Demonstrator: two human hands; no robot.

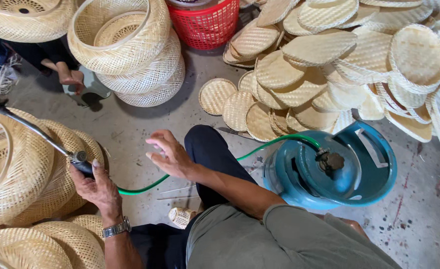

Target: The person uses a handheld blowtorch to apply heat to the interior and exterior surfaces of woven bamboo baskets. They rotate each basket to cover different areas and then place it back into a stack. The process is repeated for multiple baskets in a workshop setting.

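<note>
the gas torch (30,130), a metal wand with a dark grip, slants up to the left edge of view; the left hand (98,187) is clenched round its grip, a metal watch (116,228) on the wrist. a green hose (190,169) runs from the grip across the floor, past the dark-trousered knee, to the valve of a blue gas cylinder (334,167) standing at the right. the right hand (170,154) hovers loose over the floor, fingers spread, holding nothing. woven bamboo shades (15,169) crowd the left, touching the torch's side. the grey concrete floor (130,129) is stained and scuffed. beyond lie heaped flat woven discs (299,74), stacked round baskets (130,50) and a red plastic basket (205,25).
</note>
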